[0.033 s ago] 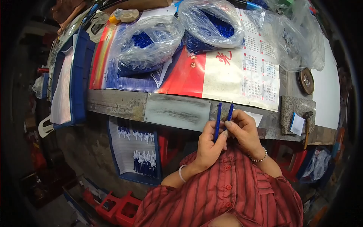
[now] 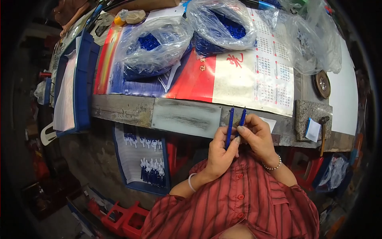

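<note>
Close to the table's front edge, my left hand (image 2: 222, 153) is closed around a slim blue rod (image 2: 229, 128) that stands almost upright and has a thin tip. Beside it, my right hand (image 2: 256, 135) pinches a second blue rod (image 2: 242, 117), shorter in view and also pointed at the top. The tops of the two rods are a small gap apart. My fingers hide their lower ends, and the hands meet or nearly meet below. Beyond them, two clear plastic bags (image 2: 175, 32) (image 2: 248, 16) of small blue parts rest on a calendar sheet (image 2: 234, 85).
A blue tray (image 2: 85, 79) lined with paper stands at the left. Below the table, another blue tray (image 2: 166, 167) holds several white-topped blue pieces (image 2: 152, 169). At the right are a stone block (image 2: 306, 107), a hammer (image 2: 323, 131) and a round dish (image 2: 322, 84). Red stools (image 2: 127, 219) stand low down.
</note>
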Motion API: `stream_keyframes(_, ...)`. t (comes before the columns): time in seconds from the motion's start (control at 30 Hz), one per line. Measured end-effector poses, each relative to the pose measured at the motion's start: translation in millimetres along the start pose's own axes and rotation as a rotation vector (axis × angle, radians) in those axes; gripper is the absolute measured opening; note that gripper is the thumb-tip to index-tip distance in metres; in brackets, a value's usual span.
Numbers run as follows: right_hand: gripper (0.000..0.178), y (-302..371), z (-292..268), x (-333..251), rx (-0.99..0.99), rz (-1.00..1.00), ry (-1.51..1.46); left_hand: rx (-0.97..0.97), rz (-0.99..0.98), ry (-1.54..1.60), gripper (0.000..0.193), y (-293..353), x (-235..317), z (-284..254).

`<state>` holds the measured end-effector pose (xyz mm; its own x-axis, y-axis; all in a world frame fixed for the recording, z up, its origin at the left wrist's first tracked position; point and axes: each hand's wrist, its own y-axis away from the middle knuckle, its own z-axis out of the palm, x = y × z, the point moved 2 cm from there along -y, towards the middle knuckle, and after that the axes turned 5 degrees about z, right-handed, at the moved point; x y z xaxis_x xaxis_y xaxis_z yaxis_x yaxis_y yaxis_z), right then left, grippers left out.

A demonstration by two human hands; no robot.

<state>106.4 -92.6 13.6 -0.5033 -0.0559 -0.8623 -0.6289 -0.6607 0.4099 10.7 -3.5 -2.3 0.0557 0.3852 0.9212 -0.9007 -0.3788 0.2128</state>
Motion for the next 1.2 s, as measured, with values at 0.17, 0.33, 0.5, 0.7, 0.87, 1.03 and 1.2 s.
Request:
stream_keyframes(0.17, 0.011, 1.9, -5.9, -3.6, 0.106, -0.017, 0.175, 0.04, 0.03, -0.137, 0.023, 0.1, -0.6, 2.4)
stream_keyframes(0.33, 0.015, 6.1, -6.0, -10.5, 0.188, -0.093, 0.367, 0.074, 0.089, -0.214, 0.022, -0.3, -2.3, 3.3)
stream_keyframes(0.5, 0.016, 5.7, -2.3, -15.8, 0.263, -0.171, 0.461, 0.139, 0.33, -0.562, 0.023, -1.9, -5.3, -1.7)
stream_keyframes(0.7, 0.016, 1.9, -6.4, -13.5, 0.261, -0.179, 0.522, 0.122, 0.507, -0.793, 0.025, -1.7, -1.6, 0.1)
stream_keyframes(0.87, 0.016, 1.3, -8.6, -10.2, 0.252, -0.247, 0.515, 0.107, 0.37, -0.646, 0.026, -0.9, -2.8, -1.1)
stream_keyframes(1.03, 0.012, 1.5, -6.0, -11.3, 0.191, -0.138, 0.325, 0.049, 0.063, -0.122, 0.022, -3.9, -2.0, -2.8)
stream_keyframes(1.2, 0.011, 2.9, -7.8, -12.8, 0.194, -0.182, 0.507, 0.083, 0.125, -0.318, 0.022, 0.4, -3.4, -0.6)
